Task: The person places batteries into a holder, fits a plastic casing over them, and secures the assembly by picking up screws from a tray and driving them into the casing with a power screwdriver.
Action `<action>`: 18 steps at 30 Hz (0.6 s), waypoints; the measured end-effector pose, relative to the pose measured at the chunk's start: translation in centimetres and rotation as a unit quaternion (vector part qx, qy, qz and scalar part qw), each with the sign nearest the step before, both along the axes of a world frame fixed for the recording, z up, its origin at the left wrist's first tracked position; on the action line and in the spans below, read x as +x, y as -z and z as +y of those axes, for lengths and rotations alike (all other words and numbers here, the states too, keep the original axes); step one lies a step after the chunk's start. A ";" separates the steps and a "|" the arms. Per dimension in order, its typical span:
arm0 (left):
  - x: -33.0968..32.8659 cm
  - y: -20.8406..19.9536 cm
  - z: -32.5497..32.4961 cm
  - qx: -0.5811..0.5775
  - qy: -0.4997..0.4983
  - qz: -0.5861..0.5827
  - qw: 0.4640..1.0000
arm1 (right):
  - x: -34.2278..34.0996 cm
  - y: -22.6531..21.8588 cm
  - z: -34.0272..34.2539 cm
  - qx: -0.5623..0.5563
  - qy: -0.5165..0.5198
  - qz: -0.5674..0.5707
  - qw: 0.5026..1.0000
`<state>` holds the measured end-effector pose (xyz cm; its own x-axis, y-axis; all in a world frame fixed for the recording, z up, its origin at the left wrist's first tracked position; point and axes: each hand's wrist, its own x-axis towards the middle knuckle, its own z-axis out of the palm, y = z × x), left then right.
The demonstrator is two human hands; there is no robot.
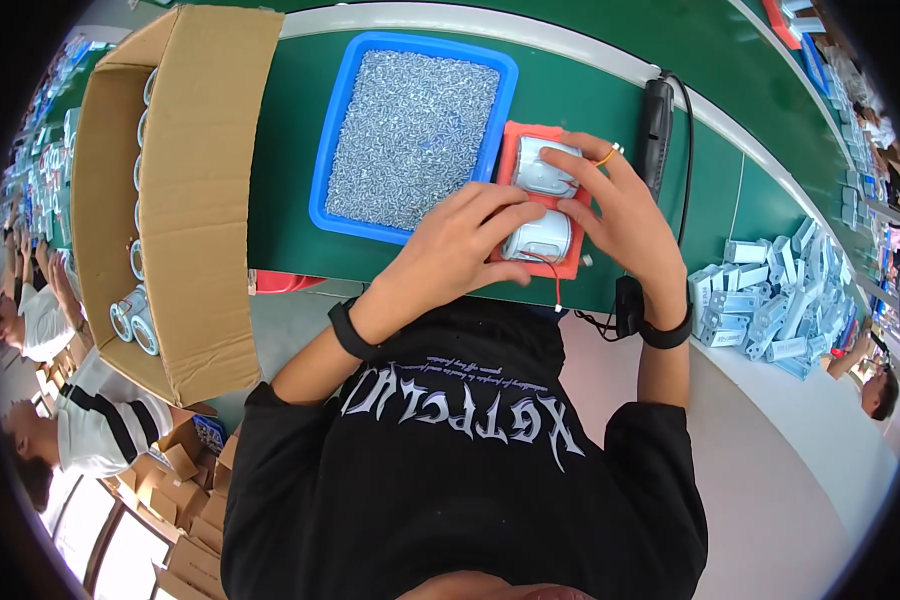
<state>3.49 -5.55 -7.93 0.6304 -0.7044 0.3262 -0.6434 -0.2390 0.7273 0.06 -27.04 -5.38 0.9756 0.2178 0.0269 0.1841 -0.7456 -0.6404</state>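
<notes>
Two light blue cylindrical plastic housings lie side by side in a red foam holder (510, 140) on the green table. My left hand (460, 240) closes around the nearer housing (542, 240), its thumb at the near side and fingers along the top. Over the farther housing (535, 172) my right hand (625, 215) is curled, an index fingertip resting on it and the thumb between the two housings. Thin red wires (558, 285) with a small white connector trail from the nearer housing. A yellow wire (607, 156) with a white connector shows beside my right fingers.
A blue tray (335, 150) of small silver screws stands left of the holder. Farther left is a cardboard box (210, 200) with light blue parts inside. A black electric screwdriver (657, 130) with a cable lies at the right. Light blue parts (770, 295) are heaped beyond it.
</notes>
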 end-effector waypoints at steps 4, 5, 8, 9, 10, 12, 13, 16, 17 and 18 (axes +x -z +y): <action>0.4 0.5 -0.1 0.004 0.013 0.058 0.998 | 0.1 0.1 -0.1 0.018 -0.001 -0.009 1.000; 0.2 0.9 0.0 0.007 0.011 0.059 0.998 | 0.1 0.3 -0.1 0.021 -0.003 -0.008 1.000; -0.9 2.5 0.4 -0.047 -0.020 0.023 0.998 | 0.3 0.6 0.1 0.057 -0.005 0.009 0.998; -0.9 2.6 0.6 -0.038 -0.031 0.023 0.999 | 0.2 0.7 0.3 0.066 -0.015 0.011 0.998; -0.7 2.5 0.4 -0.058 -0.020 0.007 0.998 | 0.1 0.7 0.1 0.038 -0.016 -0.011 0.999; -0.8 2.6 -0.2 -0.088 -0.013 -0.015 0.996 | -0.4 1.1 -0.5 0.017 -0.005 -0.037 0.999; -1.0 2.8 -0.5 -0.101 -0.016 -0.021 0.995 | -0.8 1.2 -0.5 0.021 0.007 -0.040 0.999; -1.3 3.4 -0.8 -0.100 -0.018 -0.036 0.994 | -1.2 0.3 0.9 -0.016 -0.005 -0.084 0.996; -1.0 3.3 -0.2 -0.096 -0.026 -0.039 0.994 | -1.3 -0.8 1.4 -0.031 0.017 -0.087 0.996; -0.6 3.2 0.2 -0.099 -0.030 -0.042 0.994 | -1.3 -2.0 1.6 -0.047 0.041 -0.089 0.994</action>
<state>2.90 -5.34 -11.11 0.6341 -0.5821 0.5090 -0.6932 -0.1362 0.7078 -1.28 -25.40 -3.38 0.9718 0.1475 0.1841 0.2245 -0.8179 -0.5297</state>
